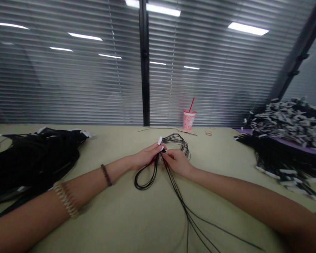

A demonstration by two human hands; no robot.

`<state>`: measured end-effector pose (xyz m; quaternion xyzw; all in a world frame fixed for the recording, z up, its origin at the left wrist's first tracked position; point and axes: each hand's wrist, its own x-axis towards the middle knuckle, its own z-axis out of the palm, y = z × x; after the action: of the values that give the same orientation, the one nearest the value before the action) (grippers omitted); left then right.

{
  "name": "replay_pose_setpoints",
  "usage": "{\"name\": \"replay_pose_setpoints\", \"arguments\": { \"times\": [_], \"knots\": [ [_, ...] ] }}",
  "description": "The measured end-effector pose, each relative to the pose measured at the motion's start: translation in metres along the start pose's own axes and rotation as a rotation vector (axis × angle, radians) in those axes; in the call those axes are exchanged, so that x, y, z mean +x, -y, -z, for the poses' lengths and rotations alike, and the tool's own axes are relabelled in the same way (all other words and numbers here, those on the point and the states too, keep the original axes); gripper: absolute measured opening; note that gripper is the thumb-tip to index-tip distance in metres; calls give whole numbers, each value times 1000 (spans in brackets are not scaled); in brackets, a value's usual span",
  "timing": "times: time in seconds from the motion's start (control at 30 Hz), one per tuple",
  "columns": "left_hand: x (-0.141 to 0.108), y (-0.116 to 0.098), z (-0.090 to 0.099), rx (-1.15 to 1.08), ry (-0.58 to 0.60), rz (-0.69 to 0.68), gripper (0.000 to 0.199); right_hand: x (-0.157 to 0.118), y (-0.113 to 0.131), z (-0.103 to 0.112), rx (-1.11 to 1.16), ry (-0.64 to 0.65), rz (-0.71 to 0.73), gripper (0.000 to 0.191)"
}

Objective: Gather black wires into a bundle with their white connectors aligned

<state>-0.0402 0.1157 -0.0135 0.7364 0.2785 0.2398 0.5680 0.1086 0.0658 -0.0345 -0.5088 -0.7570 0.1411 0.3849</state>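
Note:
Thin black cables with white connectors at one end are gathered between my two hands, just above the table. My left hand is closed around the bundle near the connectors, its fingertips partly hidden. From there a loop of cable hangs down, while a finer coil arches away behind my right hand. With fingers pinched, my right hand grips the cables beside a small black-and-white piece. Loose cable ends run down toward the table's near edge.
A heap of black cables lies at left. At right are more black cables and a large pile of white-ended cables. A pink cup with a straw, a thin dark rod and rubber bands are at the back.

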Motion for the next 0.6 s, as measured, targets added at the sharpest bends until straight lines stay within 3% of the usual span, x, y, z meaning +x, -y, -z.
{"name": "replay_pose_setpoints", "arguments": {
  "times": [0.2,0.4,0.6],
  "knots": [
    [-3,-4,-2,107,81,-57,37,0,5,0,-92,5,-13,41],
    [-5,-6,-1,218,57,-93,34,0,6,1,-185,-59,21,27],
    [3,3,4,71,48,-23,32,0,4,1,-188,-49,39,16]
  ]
}}
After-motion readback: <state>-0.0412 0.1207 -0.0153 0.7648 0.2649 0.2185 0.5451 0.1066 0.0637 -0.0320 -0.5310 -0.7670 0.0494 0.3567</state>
